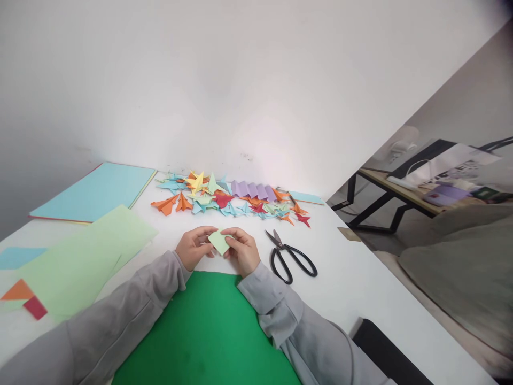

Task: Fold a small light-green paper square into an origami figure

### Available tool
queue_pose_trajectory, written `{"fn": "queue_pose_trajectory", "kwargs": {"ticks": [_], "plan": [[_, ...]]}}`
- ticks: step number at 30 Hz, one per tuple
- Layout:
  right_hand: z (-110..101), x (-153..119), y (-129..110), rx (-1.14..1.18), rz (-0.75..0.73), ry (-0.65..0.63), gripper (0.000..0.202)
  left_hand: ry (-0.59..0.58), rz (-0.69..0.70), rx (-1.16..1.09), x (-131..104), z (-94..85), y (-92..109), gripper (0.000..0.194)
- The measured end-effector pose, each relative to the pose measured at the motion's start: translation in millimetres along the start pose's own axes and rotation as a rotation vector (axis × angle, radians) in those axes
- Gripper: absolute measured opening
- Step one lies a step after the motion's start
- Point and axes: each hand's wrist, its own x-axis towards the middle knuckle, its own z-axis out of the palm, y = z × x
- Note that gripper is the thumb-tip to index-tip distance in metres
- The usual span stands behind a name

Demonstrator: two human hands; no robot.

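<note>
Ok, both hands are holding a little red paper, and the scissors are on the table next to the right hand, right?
Not quite: the little paper is light green, not red, as the head view shows. The left hand and right hand hold it, and the scissors are on the table by the right hand.

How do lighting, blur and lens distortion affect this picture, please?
Head view: soft light with a faint pinkish glow on the wall; dark upper-right corner; right-hand furnishings and bag look smeared, and the wall's edge runs slanted; scissors fairly crisp; no strong glare.
</note>
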Motion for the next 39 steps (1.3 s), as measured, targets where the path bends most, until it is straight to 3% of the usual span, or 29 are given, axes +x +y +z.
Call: {"fn": "queue_pose_trajectory", "kwargs": {"ticks": [23, 39], "plan": [[1.1, -1.5, -2.4, -0.021, 0.006, -0.005, 0.011, 0.018, -0.015, 0.007, 0.5, -0.3, -0.2, 0.035], [3.0, -4.4, -3.9, -0.045, -0.007, -0.137, 0.028, 0.082, -0.047, 0.168, 0.2, 1.5, 1.9, 0.029]]}}
